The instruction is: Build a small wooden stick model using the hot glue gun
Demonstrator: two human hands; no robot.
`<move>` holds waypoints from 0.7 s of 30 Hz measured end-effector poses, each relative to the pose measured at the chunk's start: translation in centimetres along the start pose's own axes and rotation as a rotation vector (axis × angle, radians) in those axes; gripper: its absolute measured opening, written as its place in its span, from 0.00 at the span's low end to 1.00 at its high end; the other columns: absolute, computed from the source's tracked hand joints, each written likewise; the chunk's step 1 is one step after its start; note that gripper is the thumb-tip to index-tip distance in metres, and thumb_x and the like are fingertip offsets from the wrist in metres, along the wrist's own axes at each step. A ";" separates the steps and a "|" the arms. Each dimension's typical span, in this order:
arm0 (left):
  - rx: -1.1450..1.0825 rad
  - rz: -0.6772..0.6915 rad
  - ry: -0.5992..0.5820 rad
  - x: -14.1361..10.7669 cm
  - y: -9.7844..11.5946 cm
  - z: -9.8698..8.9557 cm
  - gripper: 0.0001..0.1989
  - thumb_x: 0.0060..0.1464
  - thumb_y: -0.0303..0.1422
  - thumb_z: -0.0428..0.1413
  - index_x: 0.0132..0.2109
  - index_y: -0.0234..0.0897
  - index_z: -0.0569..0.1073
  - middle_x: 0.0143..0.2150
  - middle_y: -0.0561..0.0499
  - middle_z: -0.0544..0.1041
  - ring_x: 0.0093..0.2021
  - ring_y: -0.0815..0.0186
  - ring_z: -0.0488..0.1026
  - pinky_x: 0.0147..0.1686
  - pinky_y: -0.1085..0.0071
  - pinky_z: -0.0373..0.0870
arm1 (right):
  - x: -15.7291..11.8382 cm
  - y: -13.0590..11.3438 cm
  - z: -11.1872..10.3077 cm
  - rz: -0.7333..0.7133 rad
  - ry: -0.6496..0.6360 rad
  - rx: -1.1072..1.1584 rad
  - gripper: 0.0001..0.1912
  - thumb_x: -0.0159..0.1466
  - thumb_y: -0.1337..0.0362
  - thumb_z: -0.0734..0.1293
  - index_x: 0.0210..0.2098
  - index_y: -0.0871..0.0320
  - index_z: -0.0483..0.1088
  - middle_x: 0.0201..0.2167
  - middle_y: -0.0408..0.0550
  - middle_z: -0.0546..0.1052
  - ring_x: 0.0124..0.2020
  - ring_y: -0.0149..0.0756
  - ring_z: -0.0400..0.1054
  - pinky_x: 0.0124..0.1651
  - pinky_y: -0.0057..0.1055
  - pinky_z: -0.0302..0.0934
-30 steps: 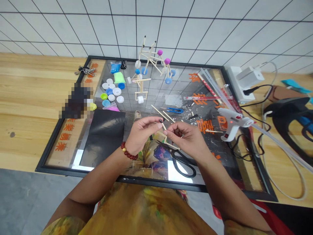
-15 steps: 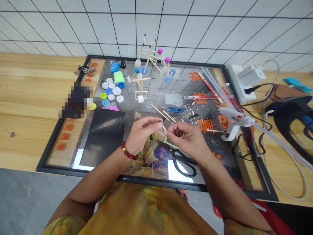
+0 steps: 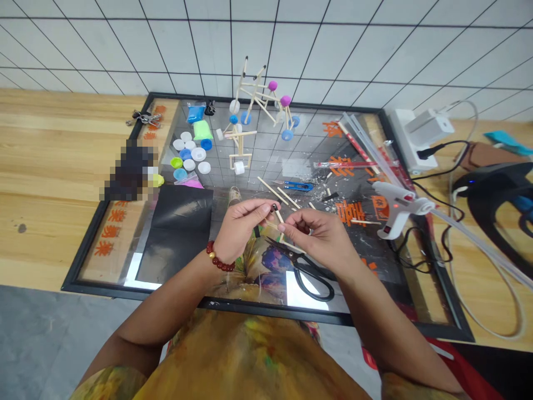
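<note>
My left hand (image 3: 244,225), with a red bead bracelet (image 3: 219,260) at the wrist, pinches a small black piece (image 3: 273,208) at the tip of a thin wooden stick (image 3: 279,216). The stick's other end is gripped between the thumb and fingers of my right hand (image 3: 322,233). Both hands are closed above the glass tabletop. Black scissors (image 3: 314,278) lie partly beneath my right hand. Beyond my fingers are loose wooden sticks (image 3: 272,190) and a blue-handled cutter (image 3: 297,186).
A stick model (image 3: 260,94) with pink balls and round wheels stands at the back. Bottle caps (image 3: 189,165) and black sheets (image 3: 175,233) lie left. A white glue gun (image 3: 397,208), its cord and a power strip (image 3: 410,141) are on the right.
My left thumb has shifted slightly down and left on the stick's tip, so more of the black piece shows. My right hand has barely moved.
</note>
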State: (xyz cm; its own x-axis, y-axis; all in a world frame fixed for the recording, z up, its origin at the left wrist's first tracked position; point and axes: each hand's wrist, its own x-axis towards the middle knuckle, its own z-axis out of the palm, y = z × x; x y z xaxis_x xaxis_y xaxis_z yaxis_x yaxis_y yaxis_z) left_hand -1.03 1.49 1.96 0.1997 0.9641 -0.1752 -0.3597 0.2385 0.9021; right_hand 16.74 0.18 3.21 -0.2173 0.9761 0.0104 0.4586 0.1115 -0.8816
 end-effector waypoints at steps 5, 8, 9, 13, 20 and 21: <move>0.012 0.017 -0.002 0.2 -0.4 -0.2 0.09 0.52 0.38 0.63 0.37 0.37 0.81 0.32 0.49 0.79 0.32 0.71 0.71 0.33 0.74 0.67 | -0.1 -0.1 0.3 -0.006 0.009 0.036 0.13 0.59 0.55 0.71 0.26 0.59 0.72 0.20 0.40 0.70 0.20 0.25 0.57 0.24 0.25 0.52; -0.007 0.024 -0.012 0.2 -0.6 -0.2 0.09 0.52 0.38 0.62 0.37 0.37 0.81 0.31 0.50 0.78 0.32 0.70 0.71 0.35 0.73 0.69 | -0.1 -0.2 0.7 0.024 -0.023 0.147 0.13 0.59 0.54 0.70 0.31 0.59 0.73 0.24 0.42 0.73 0.23 0.26 0.60 0.26 0.25 0.55; -0.005 0.026 -0.015 0.2 -0.7 -0.1 0.10 0.52 0.38 0.62 0.37 0.37 0.81 0.31 0.50 0.78 0.32 0.70 0.71 0.35 0.73 0.69 | -0.1 -0.2 0.9 0.037 -0.043 0.196 0.14 0.59 0.53 0.70 0.32 0.59 0.74 0.26 0.43 0.74 0.24 0.27 0.62 0.27 0.26 0.57; 0.079 0.062 -0.014 0.1 -0.8 0.0 0.10 0.54 0.39 0.61 0.38 0.36 0.81 0.33 0.49 0.79 0.32 0.71 0.72 0.35 0.73 0.70 | -0.1 -0.2 1.3 0.109 -0.090 0.323 0.15 0.59 0.53 0.71 0.30 0.59 0.74 0.26 0.43 0.73 0.26 0.27 0.63 0.29 0.26 0.57; 0.282 0.215 0.077 0.1 -0.8 -0.2 0.07 0.52 0.34 0.62 0.38 0.37 0.81 0.36 0.49 0.81 0.35 0.69 0.76 0.34 0.74 0.73 | 0.0 0.0 0.9 0.154 -0.053 0.358 0.15 0.55 0.53 0.74 0.27 0.59 0.74 0.21 0.41 0.71 0.22 0.26 0.60 0.25 0.26 0.54; 0.327 0.262 0.084 0.1 -0.7 -0.2 0.06 0.52 0.33 0.62 0.37 0.37 0.81 0.37 0.48 0.81 0.35 0.69 0.76 0.34 0.74 0.73 | 0.0 0.0 0.8 0.151 -0.048 0.352 0.15 0.54 0.53 0.74 0.27 0.59 0.74 0.21 0.42 0.71 0.22 0.26 0.60 0.25 0.26 0.54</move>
State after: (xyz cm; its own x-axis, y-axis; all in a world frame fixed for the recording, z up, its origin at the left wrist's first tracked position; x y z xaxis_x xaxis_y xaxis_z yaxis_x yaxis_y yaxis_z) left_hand -0.89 1.41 1.23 0.0602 0.9965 0.0575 -0.0776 -0.0527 0.9956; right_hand 16.01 0.06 2.81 -0.2141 0.9657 -0.1470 0.1667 -0.1121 -0.9796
